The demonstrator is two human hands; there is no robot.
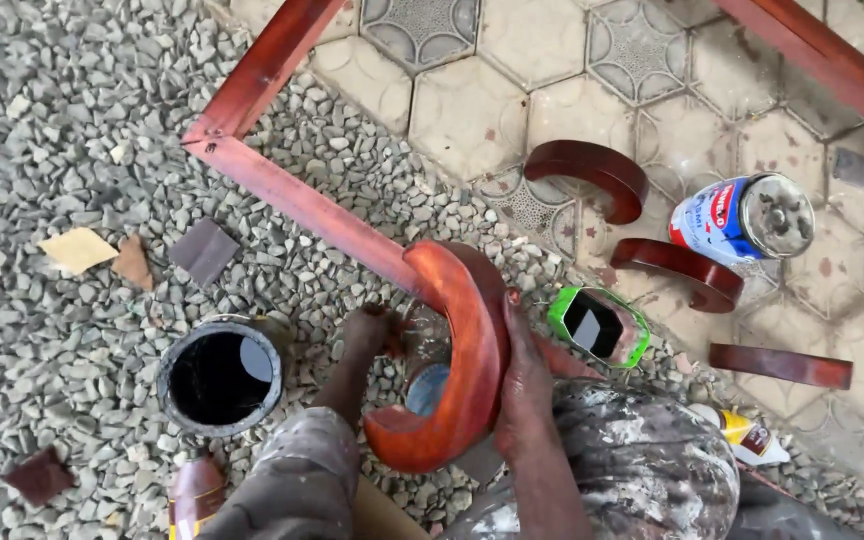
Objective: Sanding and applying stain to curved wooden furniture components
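My right hand (524, 380) grips the outer side of a curved, C-shaped wooden piece (464, 350) coated in glossy orange-red stain, holding it upright over my lap. My left hand (367, 335) sits just left of the piece, low over the gravel, fingers curled near a small open container (426, 388) with a bluish inside; whether it holds something is hidden. Both sleeves are paint-spattered.
A red-stained wooden frame (282, 185) lies across gravel and patterned tiles. A black open can (220, 377) stands at left. Dark curved pieces (592, 172), (680, 266), a flat strip (780, 364), a tipped paint tin (744, 216), a green cut container (598, 326), a small bottle (744, 436) and sandpaper scraps (202, 250) lie about.
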